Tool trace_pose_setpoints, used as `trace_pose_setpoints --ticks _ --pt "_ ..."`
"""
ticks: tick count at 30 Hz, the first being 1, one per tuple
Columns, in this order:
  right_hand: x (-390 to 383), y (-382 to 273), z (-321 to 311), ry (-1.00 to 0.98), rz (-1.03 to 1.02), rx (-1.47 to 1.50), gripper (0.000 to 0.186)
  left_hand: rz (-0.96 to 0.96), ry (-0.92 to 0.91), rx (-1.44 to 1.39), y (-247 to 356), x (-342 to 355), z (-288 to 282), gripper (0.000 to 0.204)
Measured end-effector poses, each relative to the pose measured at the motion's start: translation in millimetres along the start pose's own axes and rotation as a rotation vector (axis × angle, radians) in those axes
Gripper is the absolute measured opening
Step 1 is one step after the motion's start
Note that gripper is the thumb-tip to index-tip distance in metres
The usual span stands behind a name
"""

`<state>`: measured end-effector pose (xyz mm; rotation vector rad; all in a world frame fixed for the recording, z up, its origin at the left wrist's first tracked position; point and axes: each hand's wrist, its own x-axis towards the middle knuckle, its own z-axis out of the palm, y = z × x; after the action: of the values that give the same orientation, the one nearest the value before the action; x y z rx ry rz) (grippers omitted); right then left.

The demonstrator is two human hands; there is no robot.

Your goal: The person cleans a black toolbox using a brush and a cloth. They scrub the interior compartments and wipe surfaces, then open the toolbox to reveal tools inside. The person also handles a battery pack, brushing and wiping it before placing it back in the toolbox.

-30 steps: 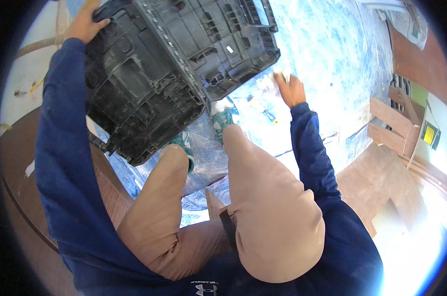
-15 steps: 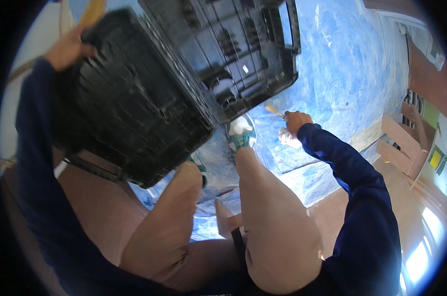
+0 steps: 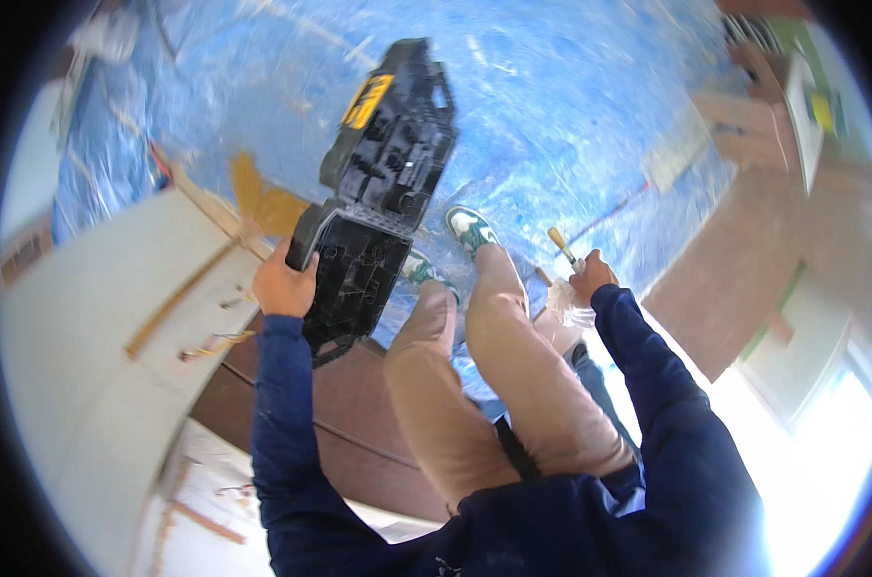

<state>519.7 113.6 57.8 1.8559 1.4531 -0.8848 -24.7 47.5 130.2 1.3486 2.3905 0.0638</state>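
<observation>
Pinches open black case (image 3: 366, 267) in left grip (image 3: 284, 287), nine o'clock, yellow-handled tool (image 3: 559, 242) in right grip (image 3: 593, 277), three — may drop case through one-edge hold.

A hand could go over the blue sheet (image 3: 570, 106) at the top middle of the frame. Left of the middle, the open black case (image 3: 364, 264) in the left hand (image 3: 284, 286) is in the way. The legs (image 3: 508, 332) stand between it and the right hand (image 3: 593, 279). A yellow handle (image 3: 559, 241) pokes up from that hand. Wood boards (image 3: 744, 125) block the upper right.
</observation>
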Motion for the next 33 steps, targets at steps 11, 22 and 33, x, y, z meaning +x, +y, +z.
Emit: trace_pose_setpoints --ticks 11,22,33 --pt "-153.0 172.3 55.9 0.068 0.027 0.427 0.035 0.115 0.097 -0.183 88.4 -139.7 -156.6 0.049" --pt "-130.5 84.6 -52.0 0.856 -0.593 0.588 0.023 0.395 0.223 -0.518 117.5 -291.4 -226.2 0.051" --pt "-134.7 26.9 -77.9 1.046 -0.737 0.380 0.018 0.564 0.399 -0.325 167.3 -319.8 -240.6 0.054"
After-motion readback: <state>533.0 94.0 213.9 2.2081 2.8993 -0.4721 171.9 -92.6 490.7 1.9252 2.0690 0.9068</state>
